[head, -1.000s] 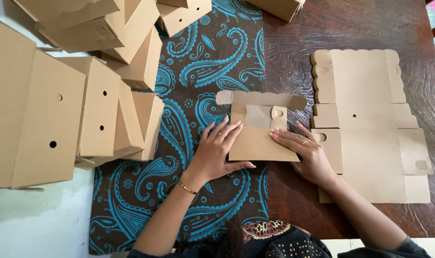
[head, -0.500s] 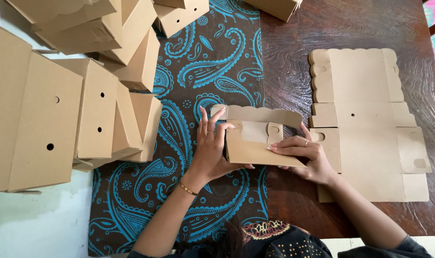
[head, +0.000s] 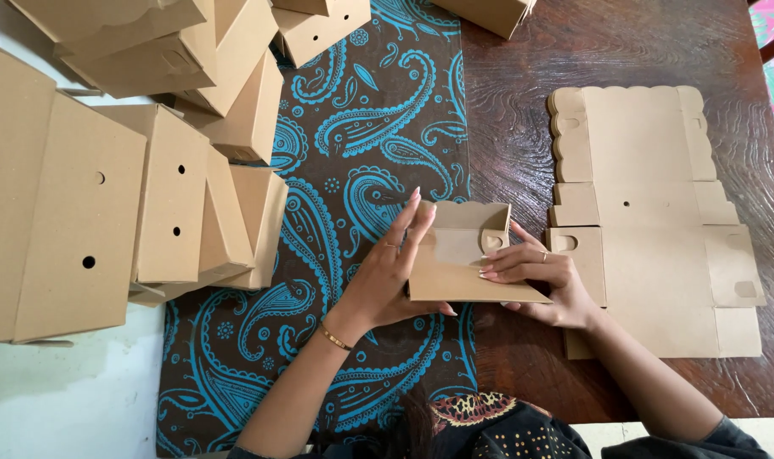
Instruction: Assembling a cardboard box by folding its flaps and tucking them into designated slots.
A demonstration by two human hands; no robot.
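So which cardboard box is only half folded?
The small box between the left hand and right hand. The boxes on the left are finished; the sheets on the right lie flat.

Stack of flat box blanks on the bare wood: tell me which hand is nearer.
Right. The right hand lies at the stack of flat box blanks, overlapping its near left corner; the left hand is across the half-folded box.

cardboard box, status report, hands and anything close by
Left hand and right hand both grip the half-folded cardboard box. Box over patterned cloth. Flat blanks beside right hand.
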